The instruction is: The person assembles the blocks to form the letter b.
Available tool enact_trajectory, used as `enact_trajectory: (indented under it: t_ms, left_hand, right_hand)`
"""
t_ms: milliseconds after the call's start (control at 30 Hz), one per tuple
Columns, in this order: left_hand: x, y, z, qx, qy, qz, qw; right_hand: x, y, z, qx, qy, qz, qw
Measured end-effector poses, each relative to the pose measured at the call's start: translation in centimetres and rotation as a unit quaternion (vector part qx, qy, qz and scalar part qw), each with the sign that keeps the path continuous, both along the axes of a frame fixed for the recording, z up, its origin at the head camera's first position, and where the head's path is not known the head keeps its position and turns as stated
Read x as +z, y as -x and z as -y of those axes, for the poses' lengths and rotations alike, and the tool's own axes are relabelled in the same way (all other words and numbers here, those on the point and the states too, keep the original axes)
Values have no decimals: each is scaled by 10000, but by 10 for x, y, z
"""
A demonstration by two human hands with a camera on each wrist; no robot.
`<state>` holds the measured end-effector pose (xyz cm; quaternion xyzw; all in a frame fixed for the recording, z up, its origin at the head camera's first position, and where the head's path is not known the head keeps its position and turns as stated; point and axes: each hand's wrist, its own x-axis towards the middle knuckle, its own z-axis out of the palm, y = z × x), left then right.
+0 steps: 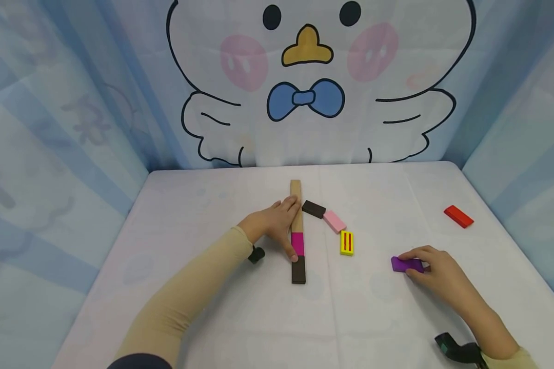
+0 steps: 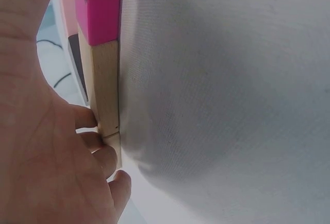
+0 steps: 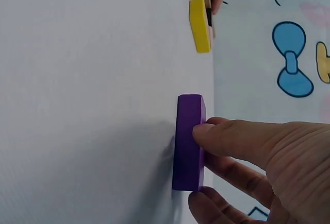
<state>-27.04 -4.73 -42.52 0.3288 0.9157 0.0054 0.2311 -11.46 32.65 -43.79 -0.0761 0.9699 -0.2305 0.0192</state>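
Note:
A straight row of blocks runs away from me at the middle of the table: tan wooden blocks (image 1: 297, 223) at the far end, then a magenta block (image 1: 297, 244), then a dark brown block (image 1: 298, 270) nearest me. My left hand (image 1: 279, 224) rests along this row, fingertips on the wooden part and thumb spread down by the dark brown block. In the left wrist view its fingers (image 2: 105, 159) touch the wooden blocks. Over to the right, my right hand (image 1: 436, 271) pinches a purple block (image 3: 188, 141) between thumb and fingers, close over the table.
Right of the row, a dark block (image 1: 314, 209), a pink block (image 1: 334, 221) and a yellow block with red stripes (image 1: 347, 243) form a curved chain. A red block (image 1: 459, 217) lies near the right edge of the white-covered table (image 1: 240, 328). Printed curtains stand behind and beside it.

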Motion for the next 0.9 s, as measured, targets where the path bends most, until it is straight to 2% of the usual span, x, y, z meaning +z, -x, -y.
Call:
enact_trajectory:
  t_ms: [433, 600, 900]
  left_hand:
    - [2, 1, 1, 38, 25, 26, 10000]
    - [2, 0, 1, 66, 31, 29, 10000]
    - [3, 0, 0, 124, 40, 90, 9999]
  right_hand:
    - [-2, -12, 57, 212, -14, -43, 9998]
    - [-1, -15, 83, 458, -33, -198, 9988]
    - [-3, -10, 120, 992, 134, -490, 9938]
